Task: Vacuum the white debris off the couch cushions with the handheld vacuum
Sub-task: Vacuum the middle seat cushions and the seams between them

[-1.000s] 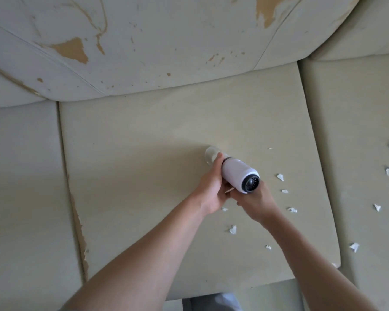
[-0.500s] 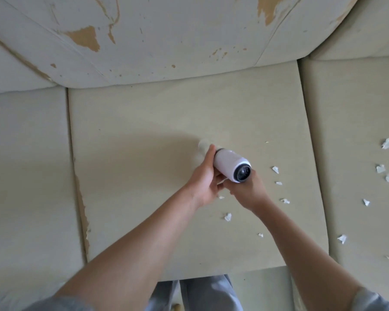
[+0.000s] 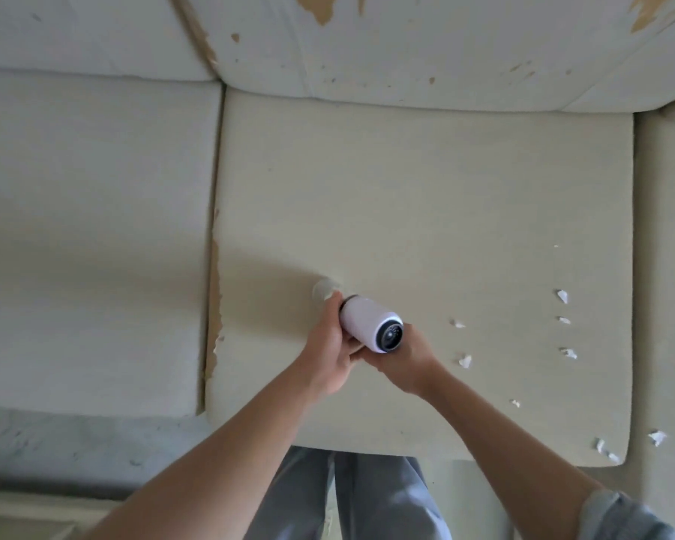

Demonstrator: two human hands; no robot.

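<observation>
A white cylindrical handheld vacuum [image 3: 369, 323] points up and to the left, its clear nozzle [image 3: 324, 290] resting on the beige middle seat cushion [image 3: 425, 196]. My left hand [image 3: 328, 352] grips the vacuum's front part near the nozzle. My right hand [image 3: 402, 360] holds its rear end, under the dark round cap. Several white debris scraps [image 3: 464, 360] lie on the cushion to the right of my hands, more along its right side [image 3: 562, 296] and at its front right corner [image 3: 604, 450].
The left seat cushion [image 3: 94, 235] adjoins across a seam with peeling, torn edging [image 3: 214, 305]. Worn back cushions [image 3: 406, 52] with brown bare patches run along the top. A further cushion [image 3: 667, 267] lies at the right. My grey trouser legs [image 3: 367, 496] stand below the couch's front edge.
The view has shifted so the couch sits further right and lower. The vacuum and both hands have moved leftward over the middle cushion, away from the scraps.
</observation>
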